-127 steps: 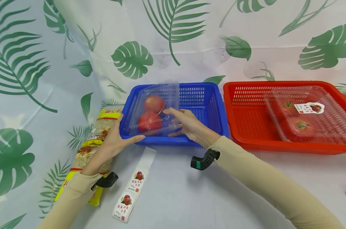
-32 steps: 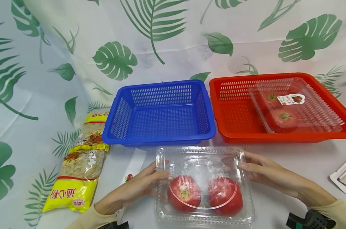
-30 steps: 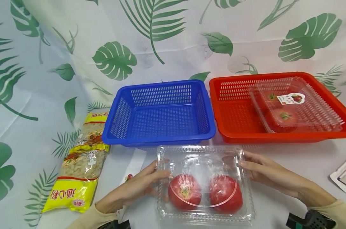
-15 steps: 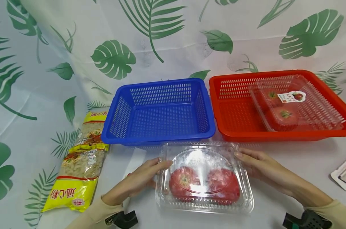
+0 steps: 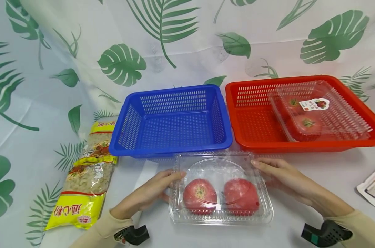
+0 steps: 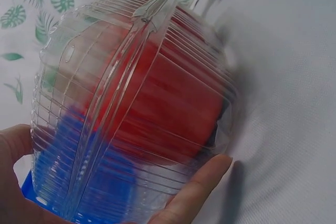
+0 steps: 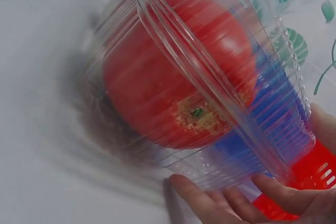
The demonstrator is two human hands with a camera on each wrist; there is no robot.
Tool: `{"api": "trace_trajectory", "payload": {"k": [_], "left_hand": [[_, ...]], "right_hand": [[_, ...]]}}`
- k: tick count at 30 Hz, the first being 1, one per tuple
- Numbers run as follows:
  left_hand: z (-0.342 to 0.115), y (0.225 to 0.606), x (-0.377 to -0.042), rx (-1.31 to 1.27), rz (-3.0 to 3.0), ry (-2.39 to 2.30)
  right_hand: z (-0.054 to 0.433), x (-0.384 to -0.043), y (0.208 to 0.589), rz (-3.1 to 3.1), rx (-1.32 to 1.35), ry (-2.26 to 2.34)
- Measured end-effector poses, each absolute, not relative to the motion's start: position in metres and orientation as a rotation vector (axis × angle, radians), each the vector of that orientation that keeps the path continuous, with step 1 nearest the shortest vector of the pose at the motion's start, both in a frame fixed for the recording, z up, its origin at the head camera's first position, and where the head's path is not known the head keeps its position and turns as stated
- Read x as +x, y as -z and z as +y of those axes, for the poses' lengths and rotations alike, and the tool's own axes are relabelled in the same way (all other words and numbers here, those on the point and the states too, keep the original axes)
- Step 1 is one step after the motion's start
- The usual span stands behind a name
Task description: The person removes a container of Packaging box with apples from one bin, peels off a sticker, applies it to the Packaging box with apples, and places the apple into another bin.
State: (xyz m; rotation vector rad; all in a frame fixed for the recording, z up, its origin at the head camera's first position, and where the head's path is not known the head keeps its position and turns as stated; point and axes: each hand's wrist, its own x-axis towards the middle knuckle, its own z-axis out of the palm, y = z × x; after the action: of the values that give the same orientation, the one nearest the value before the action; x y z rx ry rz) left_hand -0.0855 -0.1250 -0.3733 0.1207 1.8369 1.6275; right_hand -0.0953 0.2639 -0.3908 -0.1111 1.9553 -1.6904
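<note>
Leaf-printed white cloth (image 5: 113, 20) is hung beyond the pale grey bench (image 5: 224, 237). On the near side of the blue perforated plastic basket (image 5: 172, 151), a clear rectangular plastic box (image 5: 220, 218) with two round red tomatoes (image 5: 200, 199) inside is clamped at its short ends by the grip of left hand (image 5: 156, 189) and right hand (image 5: 286, 179). Only by the right wrist view is the right tomato's green stem mark (image 7: 197, 113) shown. The long axis is laid left to right, lid (image 5: 218, 167) upward.
</note>
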Motion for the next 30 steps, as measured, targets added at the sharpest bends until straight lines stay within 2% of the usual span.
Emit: {"api": "trace_trajectory", "payload": {"k": [14, 22, 26, 30], "left_hand": [[-0.124, 0.373, -0.081, 0.093, 1.873, -1.635], [-0.134, 0.374, -0.067, 0.054, 1.913, -1.669], [-0.145, 0.366, -0.056, 0.045, 2.063, -1.646], [-0.167, 0.352, -0.049, 0.15, 2.396, -1.478]], "right_hand": [[0.263, -0.098, 0.392, 1.961, -0.117, 1.677], [0.261, -0.101, 0.394, 1.948, -0.132, 1.676], [0.263, -0.101, 0.395, 1.946, -0.141, 1.672], [0.266, -0.102, 0.398, 1.921, -0.152, 1.691]]}}
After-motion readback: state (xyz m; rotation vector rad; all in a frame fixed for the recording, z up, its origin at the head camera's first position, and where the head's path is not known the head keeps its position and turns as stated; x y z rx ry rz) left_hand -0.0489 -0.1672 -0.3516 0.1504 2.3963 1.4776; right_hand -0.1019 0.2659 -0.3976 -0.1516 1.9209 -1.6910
